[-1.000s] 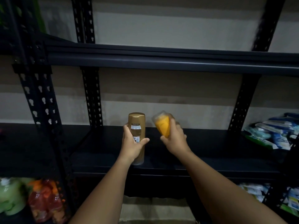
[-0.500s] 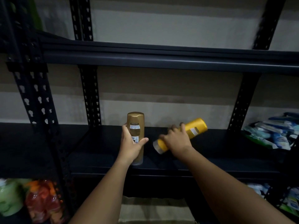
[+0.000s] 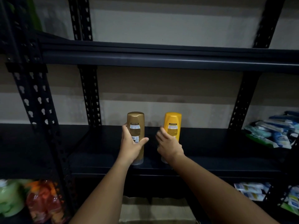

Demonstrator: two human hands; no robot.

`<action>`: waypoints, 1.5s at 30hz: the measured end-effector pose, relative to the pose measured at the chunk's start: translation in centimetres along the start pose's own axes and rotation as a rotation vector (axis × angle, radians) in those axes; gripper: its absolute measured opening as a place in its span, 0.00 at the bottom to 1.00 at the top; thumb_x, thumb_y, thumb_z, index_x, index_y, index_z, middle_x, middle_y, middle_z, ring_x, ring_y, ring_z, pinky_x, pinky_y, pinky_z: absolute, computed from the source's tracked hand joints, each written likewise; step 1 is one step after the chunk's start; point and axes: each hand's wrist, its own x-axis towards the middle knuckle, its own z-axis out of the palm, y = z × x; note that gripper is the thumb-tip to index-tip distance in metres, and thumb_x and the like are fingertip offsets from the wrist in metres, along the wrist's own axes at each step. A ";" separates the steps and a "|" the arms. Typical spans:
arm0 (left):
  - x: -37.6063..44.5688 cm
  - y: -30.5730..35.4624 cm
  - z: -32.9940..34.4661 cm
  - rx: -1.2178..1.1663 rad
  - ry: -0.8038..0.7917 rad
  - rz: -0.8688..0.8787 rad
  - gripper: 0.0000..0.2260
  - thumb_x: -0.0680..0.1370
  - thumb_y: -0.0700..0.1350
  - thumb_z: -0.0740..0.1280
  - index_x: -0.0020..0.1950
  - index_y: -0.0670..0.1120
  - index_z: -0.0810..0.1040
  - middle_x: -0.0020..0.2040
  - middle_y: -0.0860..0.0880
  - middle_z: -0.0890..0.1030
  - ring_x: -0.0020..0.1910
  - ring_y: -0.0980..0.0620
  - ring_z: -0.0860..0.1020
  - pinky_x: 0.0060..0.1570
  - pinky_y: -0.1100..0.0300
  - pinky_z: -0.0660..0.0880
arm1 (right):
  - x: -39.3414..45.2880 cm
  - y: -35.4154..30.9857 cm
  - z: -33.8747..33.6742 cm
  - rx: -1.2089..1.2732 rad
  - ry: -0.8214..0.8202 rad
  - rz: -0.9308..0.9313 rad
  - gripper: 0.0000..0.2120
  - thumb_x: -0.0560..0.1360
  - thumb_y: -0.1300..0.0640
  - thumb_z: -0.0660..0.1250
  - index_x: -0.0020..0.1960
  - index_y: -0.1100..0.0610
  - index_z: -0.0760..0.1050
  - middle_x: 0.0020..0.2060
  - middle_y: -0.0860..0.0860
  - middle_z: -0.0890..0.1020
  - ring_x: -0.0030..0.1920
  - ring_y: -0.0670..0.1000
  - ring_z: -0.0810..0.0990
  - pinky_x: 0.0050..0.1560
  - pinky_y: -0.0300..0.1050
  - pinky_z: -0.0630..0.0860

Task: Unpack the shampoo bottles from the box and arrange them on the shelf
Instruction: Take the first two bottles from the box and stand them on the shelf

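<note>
At the bottom centre of the frame, between your forearms, a tan strip shows that may be the box (image 3: 155, 210); the light is too poor to be sure. In the lower left corner lie a green pack (image 3: 9, 198) and a red pack (image 3: 43, 202), both blurred, and in the lower right corner sit white and blue packets (image 3: 252, 190).

Your forearms rise from the bottom edge toward the middle of the frame. Your left hand (image 3: 131, 147) grips the gold bottle (image 3: 136, 125) low on its body, thumb curled across the front to the right, fingers wrapped round the left side. Your right hand (image 3: 169, 147) wraps the lower part of the yellow bottle (image 3: 173, 123), fingers curled round its left side; the thumb is hidden behind the hand.

Both bottles stand upright, cap down, on the black shelf (image 3: 218, 151) at centre frame, near its front edge. The gold one is left of the yellow, side by side with a gap between them, back labels facing you.

Further right on the same level, at the right edge, lies a heap of blue and green pouches (image 3: 273, 135). Above runs the next shelf beam (image 3: 161, 59), with a pale wall (image 3: 178, 94) behind the rack.
</note>
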 end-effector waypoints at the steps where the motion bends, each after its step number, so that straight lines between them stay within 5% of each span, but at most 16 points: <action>1: -0.1 0.1 0.1 -0.003 0.000 0.003 0.39 0.68 0.44 0.82 0.67 0.59 0.60 0.65 0.49 0.75 0.63 0.48 0.77 0.65 0.47 0.75 | -0.2 0.1 0.0 0.002 0.039 0.033 0.38 0.69 0.57 0.79 0.75 0.48 0.67 0.76 0.61 0.63 0.78 0.69 0.52 0.72 0.74 0.34; 3: -0.2 0.2 0.0 0.003 0.008 0.011 0.41 0.66 0.47 0.83 0.68 0.58 0.61 0.67 0.49 0.73 0.66 0.47 0.74 0.66 0.48 0.73 | -0.8 0.3 0.1 0.068 0.175 0.074 0.40 0.76 0.49 0.71 0.81 0.49 0.54 0.80 0.62 0.50 0.79 0.70 0.38 0.67 0.76 0.25; 5: -0.2 0.3 -0.6 -0.028 0.001 0.005 0.45 0.63 0.53 0.84 0.71 0.60 0.59 0.68 0.52 0.72 0.68 0.49 0.72 0.68 0.49 0.71 | -1.6 0.5 0.2 0.336 0.355 0.181 0.43 0.76 0.47 0.67 0.83 0.51 0.47 0.81 0.62 0.44 0.78 0.69 0.33 0.70 0.74 0.26; 8: 0.1 1.1 -2.2 -0.157 -0.093 -0.039 0.47 0.69 0.41 0.81 0.77 0.64 0.57 0.65 0.61 0.74 0.62 0.61 0.76 0.59 0.60 0.73 | -2.9 1.1 0.4 1.002 0.606 0.618 0.53 0.63 0.52 0.75 0.82 0.51 0.52 0.79 0.61 0.51 0.80 0.66 0.44 0.75 0.73 0.44; 10: 0.3 1.5 -3.0 -0.134 -0.127 -0.015 0.43 0.71 0.34 0.79 0.76 0.62 0.62 0.62 0.62 0.77 0.58 0.65 0.79 0.53 0.67 0.74 | -3.4 1.4 0.9 1.417 0.665 0.785 0.52 0.68 0.54 0.73 0.82 0.46 0.45 0.79 0.58 0.47 0.80 0.63 0.46 0.75 0.68 0.45; 14: 0.2 1.6 -3.3 -0.082 -0.124 0.001 0.35 0.67 0.36 0.82 0.66 0.59 0.71 0.57 0.57 0.82 0.57 0.60 0.81 0.55 0.62 0.79 | -3.1 1.4 1.9 2.075 0.667 0.633 0.53 0.76 0.58 0.73 0.79 0.35 0.35 0.77 0.50 0.59 0.72 0.54 0.68 0.71 0.56 0.67; 19: -0.4 2.1 -2.6 -0.067 -0.076 0.057 0.37 0.63 0.39 0.85 0.65 0.56 0.72 0.55 0.58 0.82 0.52 0.66 0.81 0.48 0.69 0.78 | -3.1 1.4 2.6 2.038 0.606 0.641 0.51 0.74 0.53 0.77 0.82 0.43 0.43 0.77 0.49 0.62 0.73 0.50 0.65 0.67 0.48 0.66; 23: -0.5 1.8 -2.4 -0.069 -0.172 0.007 0.35 0.71 0.36 0.79 0.73 0.55 0.69 0.58 0.56 0.83 0.55 0.60 0.82 0.60 0.55 0.79 | -3.1 1.4 2.7 2.090 0.580 0.601 0.50 0.74 0.50 0.76 0.80 0.40 0.43 0.74 0.50 0.66 0.69 0.49 0.69 0.65 0.50 0.70; 25: -0.5 1.5 -2.8 -0.089 -0.178 -0.012 0.37 0.71 0.32 0.77 0.74 0.54 0.69 0.58 0.56 0.83 0.57 0.60 0.82 0.63 0.52 0.78 | -3.4 1.1 3.2 2.131 0.544 0.564 0.48 0.76 0.53 0.74 0.81 0.40 0.42 0.66 0.45 0.73 0.61 0.42 0.76 0.64 0.52 0.74; 28: -0.6 1.6 -3.0 -0.065 -0.150 0.021 0.43 0.64 0.35 0.83 0.74 0.54 0.70 0.60 0.59 0.81 0.59 0.63 0.80 0.60 0.61 0.78 | -3.6 0.8 3.3 2.106 0.530 0.595 0.47 0.75 0.56 0.75 0.81 0.42 0.47 0.54 0.38 0.76 0.52 0.33 0.78 0.58 0.46 0.77; 30: -0.6 1.7 -2.8 -0.026 -0.105 0.047 0.47 0.58 0.43 0.87 0.72 0.58 0.70 0.62 0.58 0.79 0.60 0.62 0.79 0.59 0.61 0.78 | -3.5 0.6 2.8 2.073 0.546 0.641 0.49 0.72 0.52 0.78 0.80 0.41 0.49 0.58 0.43 0.75 0.56 0.40 0.78 0.58 0.48 0.78; 33: -0.7 1.7 -2.6 0.011 -0.161 0.032 0.55 0.58 0.56 0.87 0.78 0.64 0.59 0.75 0.56 0.70 0.72 0.57 0.69 0.70 0.51 0.70 | -3.4 0.3 2.5 2.082 0.560 0.676 0.53 0.68 0.43 0.79 0.79 0.37 0.46 0.70 0.49 0.70 0.68 0.53 0.73 0.65 0.60 0.76; 35: -0.7 1.6 -2.9 -0.063 -0.221 -0.011 0.55 0.65 0.52 0.84 0.82 0.63 0.53 0.78 0.56 0.67 0.75 0.56 0.67 0.74 0.47 0.67 | -3.5 0.5 2.9 2.145 0.525 0.603 0.53 0.71 0.46 0.78 0.80 0.36 0.42 0.70 0.47 0.70 0.68 0.51 0.72 0.68 0.62 0.73; 38: -0.5 1.5 -3.2 -0.114 -0.203 -0.024 0.48 0.67 0.39 0.83 0.81 0.52 0.62 0.73 0.52 0.74 0.71 0.53 0.74 0.72 0.51 0.71 | -3.6 0.7 3.8 2.206 0.469 0.526 0.55 0.73 0.56 0.78 0.81 0.38 0.41 0.62 0.44 0.76 0.61 0.44 0.77 0.67 0.59 0.75; 42: -0.5 1.9 -2.4 -0.046 -0.125 0.025 0.47 0.60 0.47 0.86 0.74 0.57 0.67 0.67 0.56 0.76 0.67 0.56 0.75 0.68 0.53 0.74 | -3.5 0.7 3.2 2.172 0.472 0.600 0.61 0.64 0.50 0.84 0.80 0.38 0.43 0.59 0.44 0.76 0.60 0.47 0.78 0.62 0.54 0.79; 45: -0.6 2.3 -2.0 -0.054 -0.164 0.062 0.49 0.65 0.50 0.85 0.79 0.61 0.60 0.73 0.59 0.72 0.71 0.58 0.71 0.70 0.53 0.71 | -3.4 1.1 2.9 2.215 0.487 0.589 0.63 0.63 0.47 0.84 0.79 0.35 0.40 0.67 0.49 0.73 0.67 0.51 0.74 0.67 0.57 0.74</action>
